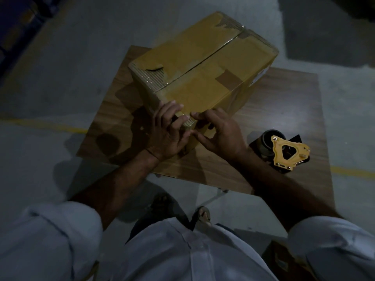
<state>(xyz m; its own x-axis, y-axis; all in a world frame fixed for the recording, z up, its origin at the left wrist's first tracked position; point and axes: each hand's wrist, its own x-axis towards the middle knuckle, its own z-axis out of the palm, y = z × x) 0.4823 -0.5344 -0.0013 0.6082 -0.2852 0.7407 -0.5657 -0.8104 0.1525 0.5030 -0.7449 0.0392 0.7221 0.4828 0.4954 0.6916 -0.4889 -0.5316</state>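
A single wide-angle head view looks steeply down from above the person's shirt (182, 250), facing forward, close over the desk (280, 110) and centred on the cardboard box (203, 63); floor (60, 88) surrounds the desk.

Site: warehouse / packing area, dimly lit. Evidence: bare grey concrete floor (60, 88) w/ painted yellow lane line (60, 127) across it, as in storage or dispatch bldgs. Small wood-grain tabletop (284, 110) serves as packing stn: taped corrugated carton (203, 63) on it, yellow tape dispenser (284, 151) beside. Dark blue structure (24, 27) far left, poss. racking; too dim to confirm
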